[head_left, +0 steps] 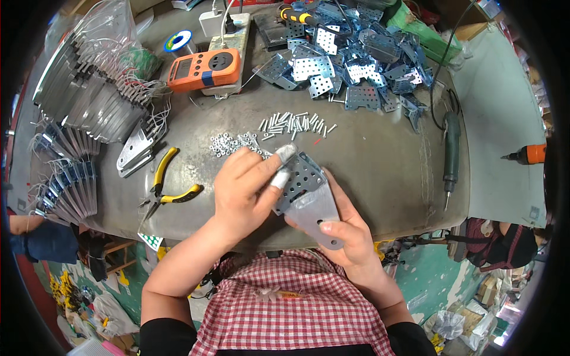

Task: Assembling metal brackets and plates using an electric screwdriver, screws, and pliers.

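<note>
Holding a grey metal bracket [317, 210] firmly in the right hand [354, 237], with fingers under its body and thumb pressed flat near its lower end, tilted above the near part of the counter [386, 178]. Touching the bracket's perforated upper-left end with white-wrapped fingers of the left hand [244, 185], brought close together there; cannot tell whether gripping the edge or some small part, with fingertips covering the spot. Just beyond the hands, can see loose nuts [228, 144] and, beside them, scattered screws [297, 123]. Farther back, can see heaped perforated plates [365, 56] and an orange meter [205, 70]. Off to the left, can see yellow-handled pliers [159, 185], spread open; at far right, a dark green corded screwdriver [452, 151].
</note>
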### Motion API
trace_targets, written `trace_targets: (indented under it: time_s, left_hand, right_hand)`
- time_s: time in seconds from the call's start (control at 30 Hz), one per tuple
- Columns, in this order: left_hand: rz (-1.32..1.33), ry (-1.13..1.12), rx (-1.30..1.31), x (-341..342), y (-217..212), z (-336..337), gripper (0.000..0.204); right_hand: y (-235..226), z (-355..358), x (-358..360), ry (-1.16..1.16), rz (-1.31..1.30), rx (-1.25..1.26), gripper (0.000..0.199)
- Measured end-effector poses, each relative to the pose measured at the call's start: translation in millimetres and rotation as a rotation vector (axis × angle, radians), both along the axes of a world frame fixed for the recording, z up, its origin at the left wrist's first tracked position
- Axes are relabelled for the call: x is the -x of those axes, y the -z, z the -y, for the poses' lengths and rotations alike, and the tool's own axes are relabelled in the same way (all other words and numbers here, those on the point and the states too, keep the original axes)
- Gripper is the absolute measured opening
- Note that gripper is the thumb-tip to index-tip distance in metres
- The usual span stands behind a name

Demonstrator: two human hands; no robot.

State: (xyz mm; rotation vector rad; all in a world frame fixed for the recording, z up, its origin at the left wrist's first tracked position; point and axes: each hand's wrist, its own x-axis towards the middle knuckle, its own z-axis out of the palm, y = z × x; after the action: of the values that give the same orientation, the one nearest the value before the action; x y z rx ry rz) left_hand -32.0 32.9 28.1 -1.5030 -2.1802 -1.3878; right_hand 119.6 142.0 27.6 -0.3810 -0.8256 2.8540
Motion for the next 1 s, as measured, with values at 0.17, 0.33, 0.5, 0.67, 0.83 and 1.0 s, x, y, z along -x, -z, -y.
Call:
trace_targets:
  time_s: [0.17, 0.33, 0.5, 0.67, 0.83, 1.0]
  left_hand:
    - [-0.236, -0.005, 0.016, 6, 0, 0, 0.035]
    - [-0.269, 0.039, 0.035, 16, 10, -1, 0.042]
    - [0.151, -0.119, 0.055, -18, 7, -4, 0.027]
    - [0.462, 0.103, 0.170, -37, 12, -9, 0.013]
    - [0.982, 0.291, 0.322, -27, 9, 7, 0.015]
    - [1.136, 0.295, 0.347, -21, 7, 37, 0.014]
  right_hand:
    - [0, 3, -1, -0.027, -0.007, 0.051, 0.074]
    - [6, 4, 1, -0.024, -0.040, 0.051, 0.073]
    - [27, 8, -4, 0.211, 0.073, -0.622, 0.069]
    - [22, 1, -10, 0.197, 0.162, -1.424, 0.058]
    - [22, -142, -49, 0.530, 0.460, -2.191, 0.036]
    - [15, -255, -109, 0.450, 1.333, -2.038, 0.053]
